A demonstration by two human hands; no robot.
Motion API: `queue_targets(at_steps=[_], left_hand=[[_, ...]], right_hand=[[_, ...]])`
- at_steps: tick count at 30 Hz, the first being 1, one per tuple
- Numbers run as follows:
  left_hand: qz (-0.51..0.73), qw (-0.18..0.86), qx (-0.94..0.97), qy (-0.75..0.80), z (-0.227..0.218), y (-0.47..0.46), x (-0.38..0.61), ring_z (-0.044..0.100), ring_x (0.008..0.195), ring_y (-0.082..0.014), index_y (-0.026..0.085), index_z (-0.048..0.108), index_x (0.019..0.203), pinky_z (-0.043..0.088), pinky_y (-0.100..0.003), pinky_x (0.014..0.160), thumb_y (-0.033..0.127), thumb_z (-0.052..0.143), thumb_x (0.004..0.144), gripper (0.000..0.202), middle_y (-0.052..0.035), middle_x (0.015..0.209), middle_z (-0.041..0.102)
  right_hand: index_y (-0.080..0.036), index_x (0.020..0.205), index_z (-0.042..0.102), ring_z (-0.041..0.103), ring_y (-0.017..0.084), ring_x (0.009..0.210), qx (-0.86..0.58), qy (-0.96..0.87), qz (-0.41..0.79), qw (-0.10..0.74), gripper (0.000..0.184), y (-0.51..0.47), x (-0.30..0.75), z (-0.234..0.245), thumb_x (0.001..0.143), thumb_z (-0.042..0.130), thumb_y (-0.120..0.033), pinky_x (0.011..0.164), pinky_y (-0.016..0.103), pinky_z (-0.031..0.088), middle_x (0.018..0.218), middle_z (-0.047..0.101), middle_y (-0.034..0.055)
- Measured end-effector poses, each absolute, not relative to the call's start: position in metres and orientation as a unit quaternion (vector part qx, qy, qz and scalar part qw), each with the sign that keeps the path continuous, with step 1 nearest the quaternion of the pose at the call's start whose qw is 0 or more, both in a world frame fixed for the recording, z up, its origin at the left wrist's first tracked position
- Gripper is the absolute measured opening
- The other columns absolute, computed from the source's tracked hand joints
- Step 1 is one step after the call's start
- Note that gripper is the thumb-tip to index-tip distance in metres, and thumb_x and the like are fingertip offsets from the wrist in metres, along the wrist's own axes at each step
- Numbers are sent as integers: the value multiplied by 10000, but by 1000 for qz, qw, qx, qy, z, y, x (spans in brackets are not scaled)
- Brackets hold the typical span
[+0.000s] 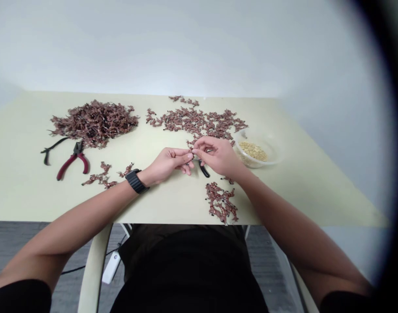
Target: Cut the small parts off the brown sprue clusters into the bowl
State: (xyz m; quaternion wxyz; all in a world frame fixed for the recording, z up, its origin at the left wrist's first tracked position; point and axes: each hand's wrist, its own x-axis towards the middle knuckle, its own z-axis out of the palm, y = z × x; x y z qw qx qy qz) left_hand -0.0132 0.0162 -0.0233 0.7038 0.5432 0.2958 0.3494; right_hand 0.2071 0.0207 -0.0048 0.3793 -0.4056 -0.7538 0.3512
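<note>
My left hand (168, 164) and my right hand (218, 155) meet over the middle of the pale green table (19, 182), fingertips pinched together on a small piece too tiny to name. A black-handled tool (203, 170) pokes out below my right hand, which holds it. A black watch (136, 181) is on my left wrist. A small heap of brown-red pieces (221, 202) lies near the front edge, under my right forearm. A wider spread of the same pieces (199, 121) lies just beyond my hands.
A big pile of brown-red pieces (94, 121) sits at the back left. Red-handled pliers (73, 160) and a black tool (50, 150) lie left of it. A few loose pieces (102, 176) lie near my left wrist. A clear bowl of small yellowish bits (255, 152) stands right.
</note>
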Motion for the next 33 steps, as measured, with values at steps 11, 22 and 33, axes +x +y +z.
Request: queue_targets(at_steps=[11,22,33], left_hand=[[363,647,597,307,-21,11,-9,734,696,-130,70,786,1065,596,-224,662,430,755,955,377,-134,937,782],[375,543,668,343,-22,10,-6,743,701,-141,78,785,1161,607,-229,665,457,710,983,425,-123,888,788],[352,716,522,303,-23,17,-13,726,658,-105,99,802,1069,577,-193,642,380,787,937,311,-92,893,782]], right_hand=[[-214,963,677,685,181,631,-433,-733,361,380,154,17,200,-13,979,649,-364,607,323,552,790,731,40],[-173,897,711,681,143,578,-427,-589,567,386,300,20,196,-10,863,823,-449,573,282,611,750,725,42],[-226,987,679,670,165,587,-421,-685,452,387,231,23,203,-9,922,744,-437,574,308,572,749,701,14]])
